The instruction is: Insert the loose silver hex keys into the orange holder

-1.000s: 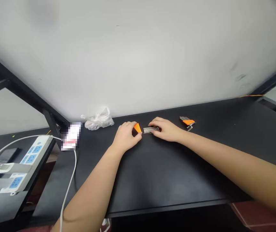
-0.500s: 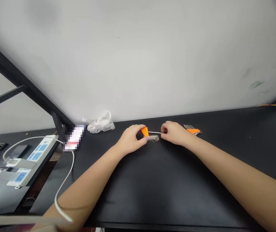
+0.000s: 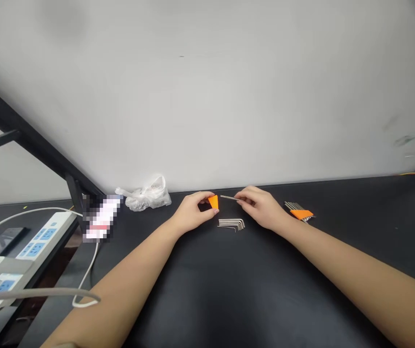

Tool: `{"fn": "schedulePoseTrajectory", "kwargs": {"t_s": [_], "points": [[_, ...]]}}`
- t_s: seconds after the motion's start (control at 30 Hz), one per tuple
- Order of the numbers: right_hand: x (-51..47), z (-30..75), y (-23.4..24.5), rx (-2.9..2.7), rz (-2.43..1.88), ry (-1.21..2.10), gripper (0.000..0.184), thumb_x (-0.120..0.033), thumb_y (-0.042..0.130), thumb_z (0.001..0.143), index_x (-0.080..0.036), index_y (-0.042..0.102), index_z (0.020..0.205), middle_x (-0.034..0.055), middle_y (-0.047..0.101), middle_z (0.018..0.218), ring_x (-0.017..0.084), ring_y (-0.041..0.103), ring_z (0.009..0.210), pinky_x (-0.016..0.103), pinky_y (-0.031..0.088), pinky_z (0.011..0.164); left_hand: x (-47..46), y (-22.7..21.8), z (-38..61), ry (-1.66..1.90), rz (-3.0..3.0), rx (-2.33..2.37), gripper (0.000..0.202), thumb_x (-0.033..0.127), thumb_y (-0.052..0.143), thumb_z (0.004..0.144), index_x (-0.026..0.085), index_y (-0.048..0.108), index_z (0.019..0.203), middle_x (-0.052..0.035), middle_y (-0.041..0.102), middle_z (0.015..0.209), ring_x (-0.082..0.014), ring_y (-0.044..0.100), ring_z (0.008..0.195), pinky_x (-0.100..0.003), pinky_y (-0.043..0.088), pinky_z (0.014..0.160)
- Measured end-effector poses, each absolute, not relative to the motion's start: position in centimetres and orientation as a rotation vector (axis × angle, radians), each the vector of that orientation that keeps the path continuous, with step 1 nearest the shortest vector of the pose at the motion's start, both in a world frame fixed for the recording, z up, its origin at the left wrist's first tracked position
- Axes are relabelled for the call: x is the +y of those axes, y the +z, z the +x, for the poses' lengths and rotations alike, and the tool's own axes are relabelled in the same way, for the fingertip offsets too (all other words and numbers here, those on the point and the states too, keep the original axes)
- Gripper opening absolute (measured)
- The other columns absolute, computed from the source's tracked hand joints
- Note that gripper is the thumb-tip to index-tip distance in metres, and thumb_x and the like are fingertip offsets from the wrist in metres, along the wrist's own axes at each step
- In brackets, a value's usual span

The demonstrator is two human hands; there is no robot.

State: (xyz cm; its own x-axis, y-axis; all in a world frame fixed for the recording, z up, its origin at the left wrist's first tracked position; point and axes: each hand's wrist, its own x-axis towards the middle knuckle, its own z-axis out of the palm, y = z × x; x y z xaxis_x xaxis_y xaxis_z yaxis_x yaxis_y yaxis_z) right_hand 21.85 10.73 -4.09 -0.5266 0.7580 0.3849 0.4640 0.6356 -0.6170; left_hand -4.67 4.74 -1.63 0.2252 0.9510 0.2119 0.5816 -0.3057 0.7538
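The right grip (image 3: 261,208) is closed, its thumb and fingertips pinching one slim steel hex key (image 3: 229,197) near one end. The key's long axis runs almost level, and its free tip points left, just short of the orange wedge-shaped holder (image 3: 213,202). The left grip (image 3: 193,211) is curled around that holder, clasping it between fingers and thumb, so the key and holder sit end to end between the two hands. Just below them, on the black surface (image 3: 302,295), lies a small stack of loose L-shaped hex keys (image 3: 231,224), touching neither hand and slightly nearer the right. Beyond the right hand lies a second hex key set (image 3: 301,213) in an orange holder. Farther left are a crumpled plastic bag (image 3: 147,195), a pixelated flat object (image 3: 102,218), a white cable (image 3: 91,258) and a power strip (image 3: 42,240) with blue sockets.
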Motion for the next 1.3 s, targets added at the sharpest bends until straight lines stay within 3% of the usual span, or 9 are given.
{"fn": "schedulePoseTrajectory", "kwargs": {"t_s": [0.23,0.43,0.57,0.9,1.1,1.3], "points": [[10.7,22.0,-4.5,-2.215,-0.762,0.398,0.023,-0.021,0.053,0.099,-0.026,0.070,0.113,0.0074,0.064,0.101,0.019,0.064,0.086,0.034,0.054,0.078,5.0,-1.4,-4.0,0.867,2.084,1.372,0.043,0.036,0.074,0.084,0.022,0.066,0.124,-0.0054,0.072,0.116,-0.0217,0.069,0.105,-0.039,0.055,0.100],[10.6,22.4,-4.5,-2.289,-0.761,0.270,0.026,-0.019,0.051,0.100,-0.026,0.070,0.117,0.0065,0.061,0.101,0.016,0.062,0.082,0.029,0.052,0.071,5.3,-1.3,-3.8,0.808,2.168,1.386,0.044,0.039,0.071,0.087,0.023,0.064,0.127,-0.0048,0.070,0.123,-0.0219,0.067,0.111,-0.038,0.052,0.103],[10.5,22.4,-4.4,-2.295,-0.773,0.190,0.025,-0.018,0.052,0.100,-0.025,0.070,0.116,0.0069,0.060,0.102,0.016,0.060,0.082,0.029,0.050,0.069,5.1,-1.4,-3.6,0.699,2.285,1.387,0.050,0.041,0.069,0.089,0.020,0.061,0.134,-0.0077,0.067,0.133,-0.0256,0.063,0.122,-0.043,0.048,0.111],[10.2,22.3,-3.7,-2.207,-0.801,0.344,0.025,-0.024,0.049,0.101,-0.028,0.069,0.116,0.0084,0.064,0.107,0.021,0.064,0.095,0.036,0.055,0.083,4.5,-1.2,-3.5,0.658,2.222,1.377,0.065,0.040,0.068,0.089,0.028,0.045,0.149,-0.0050,0.063,0.140,-0.0259,0.062,0.127,-0.041,0.050,0.109],[10.0,22.0,-3.3,-2.156,-0.784,0.453,0.018,-0.024,0.053,0.099,-0.026,0.067,0.109,0.0084,0.067,0.105,0.022,0.065,0.093,0.038,0.055,0.083,4.1,-0.8,-2.9,0.700,2.164,1.303,0.061,0.036,0.068,0.089,0.027,0.044,0.145,-0.0073,0.062,0.141,-0.0278,0.059,0.132,-0.039,0.053,0.104],[9.0,21.5,-2.8,-2.262,-0.662,0.636,0.032,-0.015,0.049,0.095,-0.026,0.059,0.122,0.0077,0.066,0.112,0.021,0.064,0.098,0.038,0.054,0.088,4.2,-0.8,-2.6,0.714,2.179,1.215,0.064,0.034,0.069,0.089,0.026,0.040,0.145,-0.0077,0.065,0.136,-0.0262,0.061,0.130,-0.041,0.048,0.111]]}}
